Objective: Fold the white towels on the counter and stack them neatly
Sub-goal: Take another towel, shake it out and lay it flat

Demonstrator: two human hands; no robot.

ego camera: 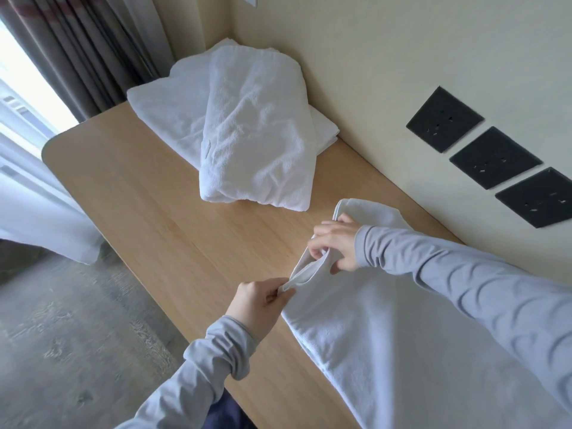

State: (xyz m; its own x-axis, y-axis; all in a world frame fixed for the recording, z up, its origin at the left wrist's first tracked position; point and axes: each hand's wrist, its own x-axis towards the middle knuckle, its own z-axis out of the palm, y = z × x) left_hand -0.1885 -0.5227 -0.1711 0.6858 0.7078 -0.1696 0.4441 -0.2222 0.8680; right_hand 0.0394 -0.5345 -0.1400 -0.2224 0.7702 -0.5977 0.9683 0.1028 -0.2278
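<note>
Towel spread on counter near wall, hem pinched by left hand and right hand, fingers curled on cloth. Hem best kept taut, corners matched before fold. Folded towels stacked at far end.

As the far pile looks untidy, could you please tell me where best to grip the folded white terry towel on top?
Place the grip on the near rounded end of the folded white terry towel, which overhangs the flat white towel beneath and rests on the wooden counter. Come from the open left side; the cream wall blocks the right.
</note>
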